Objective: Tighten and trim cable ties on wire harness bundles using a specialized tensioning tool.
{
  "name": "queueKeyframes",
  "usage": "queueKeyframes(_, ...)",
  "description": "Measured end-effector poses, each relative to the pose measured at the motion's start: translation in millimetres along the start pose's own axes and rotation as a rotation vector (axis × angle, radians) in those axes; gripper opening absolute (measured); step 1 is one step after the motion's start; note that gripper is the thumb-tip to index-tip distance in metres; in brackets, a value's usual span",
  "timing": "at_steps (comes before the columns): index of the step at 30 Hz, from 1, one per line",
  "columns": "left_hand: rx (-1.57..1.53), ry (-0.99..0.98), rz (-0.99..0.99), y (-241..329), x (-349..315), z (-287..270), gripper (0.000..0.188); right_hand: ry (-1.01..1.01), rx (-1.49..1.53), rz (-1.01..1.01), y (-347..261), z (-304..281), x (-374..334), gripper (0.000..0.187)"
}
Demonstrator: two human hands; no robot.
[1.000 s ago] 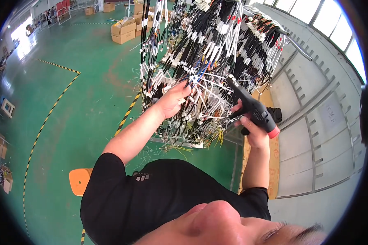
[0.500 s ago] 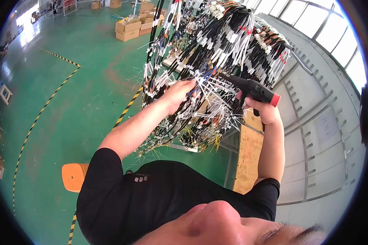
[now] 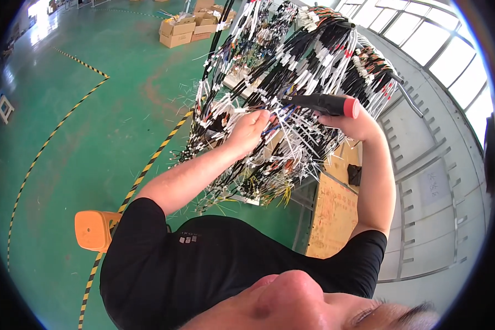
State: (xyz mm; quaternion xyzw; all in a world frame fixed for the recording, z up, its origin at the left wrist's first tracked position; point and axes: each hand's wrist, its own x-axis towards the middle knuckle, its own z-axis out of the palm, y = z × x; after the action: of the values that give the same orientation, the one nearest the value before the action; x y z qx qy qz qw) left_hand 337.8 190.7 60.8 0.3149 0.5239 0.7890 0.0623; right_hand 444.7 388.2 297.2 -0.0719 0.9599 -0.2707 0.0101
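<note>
A black cable tie gun with a red rear end is gripped in my right hand. Its nose points left into the hanging wires, near blue wires. Close by on the left, my left hand is closed, thumb up, around a wire bundle with blue strands; its fingertips are partly hidden. White cable ties stick out of the bundle between and below my hands. All around hangs a dense mass of black and white wire harnesses with white connectors.
A metal bar juts out at the right of the harnesses. Below lies a wooden board with a small black item on it. An orange stool stands at the left, and cardboard boxes are farther back on the green floor.
My right hand has raised and turned the cable tie gun, so its body now lies nearly level and its nose is farther left. My left hand still holds the bundle, with slight movement.
</note>
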Motion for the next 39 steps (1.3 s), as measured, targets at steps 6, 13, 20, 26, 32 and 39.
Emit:
queueKeyframes(6, -0.002, -0.027, 0.001, -5, -1, 7, 0.047, -0.095, -0.616, -0.218, -38, -13, 18, 0.041)
queueKeyframes(13, -0.058, -0.053, -0.025, -10, 2, 4, 0.048, -0.239, 0.147, 0.056, -23, -25, 11, 0.041)
queueKeyframes(20, -0.277, 0.005, -0.191, -1, 4, -1, 0.047, -0.448, 0.189, -0.021, -28, -31, -7, 0.049)
queueKeyframes(26, -0.112, -0.135, -0.124, -11, 4, -9, 0.046, -0.143, 0.395, -0.237, -44, -19, -6, 0.046)
queueKeyframes(32, -0.095, -0.161, -0.059, -1, 2, -14, 0.049, 0.096, 0.316, 0.034, 2, -18, -11, 0.047)
queueKeyframes(39, -0.138, -0.174, -0.089, -3, 1, -15, 0.049, 0.056, 0.455, 0.111, 18, 17, -14, 0.048)
